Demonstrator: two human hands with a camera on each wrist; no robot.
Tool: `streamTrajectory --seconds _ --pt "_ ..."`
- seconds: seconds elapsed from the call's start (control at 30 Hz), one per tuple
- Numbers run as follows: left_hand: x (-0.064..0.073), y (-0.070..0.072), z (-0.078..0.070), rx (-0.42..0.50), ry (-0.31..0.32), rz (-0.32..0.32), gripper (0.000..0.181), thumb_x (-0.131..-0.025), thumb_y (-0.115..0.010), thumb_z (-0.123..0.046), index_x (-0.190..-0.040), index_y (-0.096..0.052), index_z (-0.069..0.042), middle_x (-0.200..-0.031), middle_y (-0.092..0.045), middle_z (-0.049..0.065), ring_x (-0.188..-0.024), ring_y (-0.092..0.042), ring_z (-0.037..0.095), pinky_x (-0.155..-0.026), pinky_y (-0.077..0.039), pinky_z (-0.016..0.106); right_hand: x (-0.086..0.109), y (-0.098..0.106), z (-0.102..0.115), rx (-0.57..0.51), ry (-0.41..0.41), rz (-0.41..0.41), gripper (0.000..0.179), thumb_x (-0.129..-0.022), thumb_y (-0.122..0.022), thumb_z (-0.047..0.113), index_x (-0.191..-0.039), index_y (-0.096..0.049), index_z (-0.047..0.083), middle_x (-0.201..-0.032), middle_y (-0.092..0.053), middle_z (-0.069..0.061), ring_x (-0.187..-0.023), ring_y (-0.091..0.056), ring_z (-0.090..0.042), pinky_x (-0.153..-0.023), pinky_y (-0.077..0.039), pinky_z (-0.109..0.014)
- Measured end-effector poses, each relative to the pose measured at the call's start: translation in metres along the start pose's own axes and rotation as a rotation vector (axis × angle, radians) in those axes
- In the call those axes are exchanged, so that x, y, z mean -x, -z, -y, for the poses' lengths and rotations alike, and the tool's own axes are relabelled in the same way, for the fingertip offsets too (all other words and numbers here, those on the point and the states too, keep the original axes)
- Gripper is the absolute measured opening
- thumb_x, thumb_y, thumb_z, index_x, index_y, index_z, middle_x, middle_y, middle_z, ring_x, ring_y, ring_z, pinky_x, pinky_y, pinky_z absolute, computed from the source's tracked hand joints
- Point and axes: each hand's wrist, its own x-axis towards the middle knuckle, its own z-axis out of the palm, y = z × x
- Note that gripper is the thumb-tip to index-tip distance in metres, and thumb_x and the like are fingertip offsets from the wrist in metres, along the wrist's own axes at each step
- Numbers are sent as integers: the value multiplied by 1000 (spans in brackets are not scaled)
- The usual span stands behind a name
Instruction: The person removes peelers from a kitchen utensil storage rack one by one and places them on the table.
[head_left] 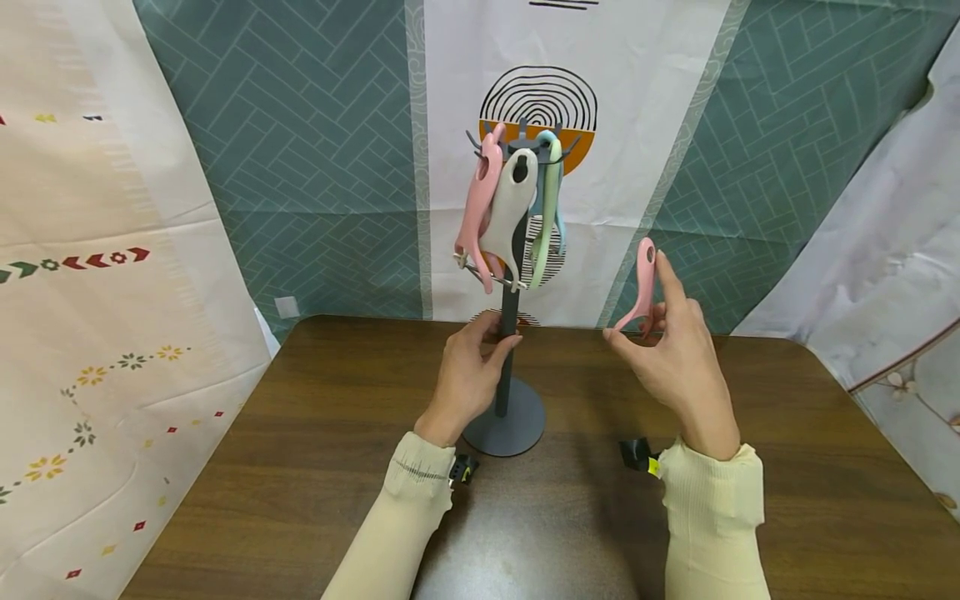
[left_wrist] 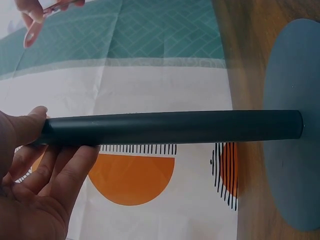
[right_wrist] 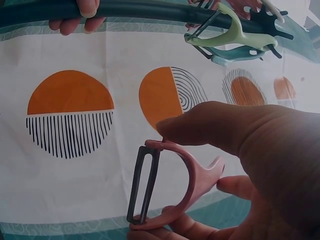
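Note:
A dark grey stand [head_left: 504, 392] with a round base and a crown of hooks rises from the table. My left hand [head_left: 471, 367] grips its pole [left_wrist: 175, 126] between thumb and fingers. Several peelers hang from the hooks: a pink peeler [head_left: 480, 196], a white peeler [head_left: 510, 200], a green peeler [head_left: 549, 208] and a blue peeler [head_left: 561, 225]. Right of the stand, my right hand [head_left: 678, 358] pinches another pink peeler [right_wrist: 197, 175] with thumb and fingers, apart from the hooks. Its slotted metal blade [right_wrist: 143, 185] faces away from the palm in the right wrist view.
The brown wooden table [head_left: 337, 400] lies under both hands. Behind it hangs a patterned cloth [head_left: 315, 167] in green and white. A pale cloth [head_left: 112, 333] with flowers hangs at the left.

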Motion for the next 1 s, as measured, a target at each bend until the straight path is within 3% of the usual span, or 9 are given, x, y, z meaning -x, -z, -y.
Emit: streamTrajectory --seconds 0.53,1.0 --pt "0 0 -1 -9 9 -1 21 -99 -69 -19 -117 -68 -9 -105 -72 7 -98 -68 19 -83 -62 35 -1 -1 -1 -1 20 22 105 -87 -80 26 -166 -11 23 -94 -60 -18 -100 -50 -27 -77 -39 -37" --pt "0 1 0 1 7 3 20 -99 -68 -19 -116 -68 -9 -104 -72 7 -99 -69 19 -84 -62 35 -1 0 -1 13 -5 35 106 -87 -79 26 -166 -7 25 -95 -59 -17 -100 -48 -27 -76 -39 -37"
